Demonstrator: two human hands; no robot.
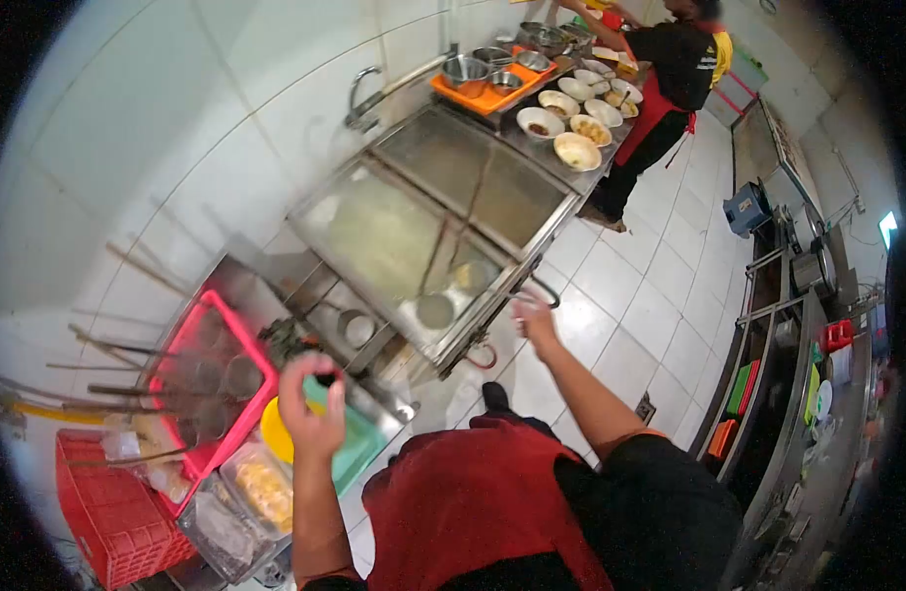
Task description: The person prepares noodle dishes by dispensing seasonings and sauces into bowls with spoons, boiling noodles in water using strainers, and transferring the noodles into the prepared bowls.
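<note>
My left hand (313,406) is raised over the left counter, its fingers curved and apart, with no object that I can make out in it. Below it are a yellow round item (276,430) and a teal tray (359,448). My right hand (535,320) is beside the front edge of a steel cooking vat (443,366), near a dark curved handle (544,291). Its fingers are blurred, and whether they grip anything is unclear. Cloudy liquid (384,222) fills the vat's nearer compartment, where a round strainer (435,311) sits near the front.
A pink basket (269,366) with long sticks stands left, above a red crate (128,537) and a tub of yellow food (264,488). Several bowls (577,151) and an orange tray (483,98) are beyond the vat. A co-worker (670,74) stands there. Shelving (768,325) lines the right.
</note>
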